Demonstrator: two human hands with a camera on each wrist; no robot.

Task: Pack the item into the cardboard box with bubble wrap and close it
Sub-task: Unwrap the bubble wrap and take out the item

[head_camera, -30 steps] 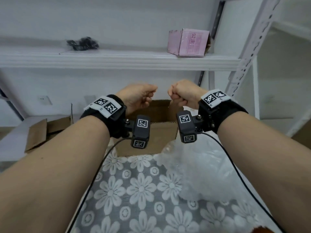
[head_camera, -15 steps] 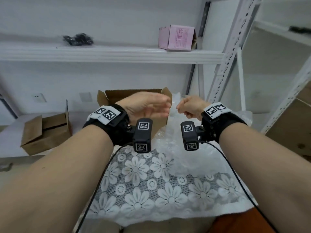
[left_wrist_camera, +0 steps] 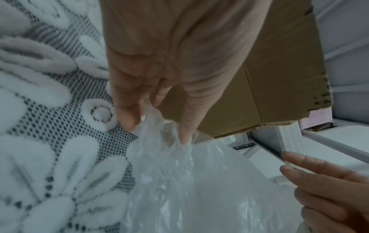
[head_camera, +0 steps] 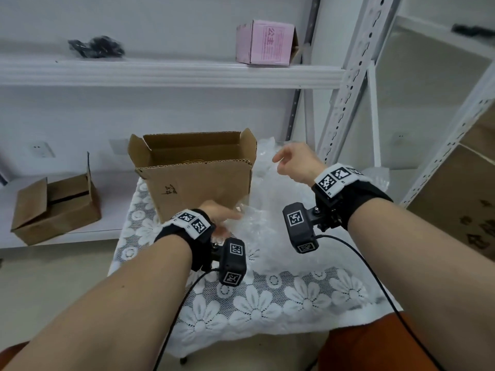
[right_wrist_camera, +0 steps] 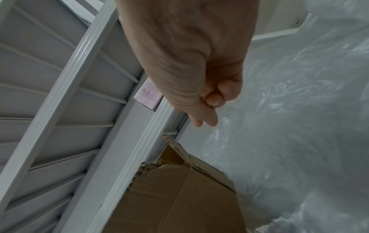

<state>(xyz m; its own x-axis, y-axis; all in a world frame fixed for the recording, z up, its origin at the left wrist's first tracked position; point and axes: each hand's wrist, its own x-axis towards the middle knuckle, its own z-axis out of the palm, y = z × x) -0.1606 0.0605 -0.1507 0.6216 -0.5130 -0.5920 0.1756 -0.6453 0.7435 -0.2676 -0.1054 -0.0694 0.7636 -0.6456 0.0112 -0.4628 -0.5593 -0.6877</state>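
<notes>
An open cardboard box [head_camera: 197, 180] stands on a small table covered with a white lace cloth with flowers [head_camera: 267, 303]. Its flaps stick up, and something thin and yellowish shows just inside, but it is too hard to see what it is. A big crumpled sheet of clear bubble wrap [head_camera: 270, 210] lies on the cloth just beside the box, on its right side, and touches it. The left hand [head_camera: 221, 215] is low, in front of the box's right corner. In the left wrist view its fingers [left_wrist_camera: 127, 113] and thumb curl around a bunched edge of the wrap and pinch it. The right hand [head_camera: 294, 163] is up in the air above the wrap, near the top right corner of the box. In the right wrist view its fingers [right_wrist_camera: 209, 119] are loosely curled with two sticking out a little, and they hold nothing. Both wrists wear black bands with small black cameras and square black and white tags. A shelf [head_camera: 171, 73] runs behind the table, and on it sit a pink box [head_camera: 265, 42] and a dark blurry bundle [head_camera: 96, 46]. A smaller brown box [head_camera: 56, 207] sits on a low white ledge to the left, well apart from the table.
</notes>
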